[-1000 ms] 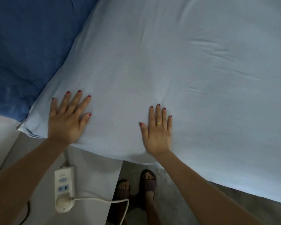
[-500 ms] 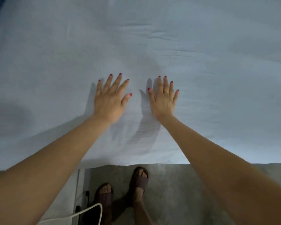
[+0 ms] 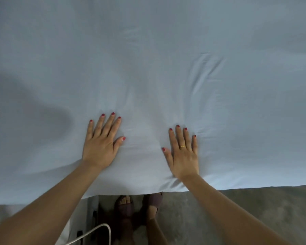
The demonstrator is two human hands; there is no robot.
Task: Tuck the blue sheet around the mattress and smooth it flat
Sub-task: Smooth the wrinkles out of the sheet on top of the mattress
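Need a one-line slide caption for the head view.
Left hand and right hand press flat on the pale blue fabric sheet, creases remaining beyond the right hand.

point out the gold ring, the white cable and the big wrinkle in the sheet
gold ring (image 3: 182,146), head view, band on right hand finger
white cable (image 3: 102,227), head view, top of its loop
wrinkle in pale blue sheet (image 3: 204,68), head view, middle of folds

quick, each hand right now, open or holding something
Left hand: open, flat on the blue sheet, holding nothing.
Right hand: open, flat on the sheet, holding nothing.

Pale blue sheet (image 3: 148,59), gold ring (image 3: 182,146), grey floor (image 3: 254,206), white cable (image 3: 95,230)
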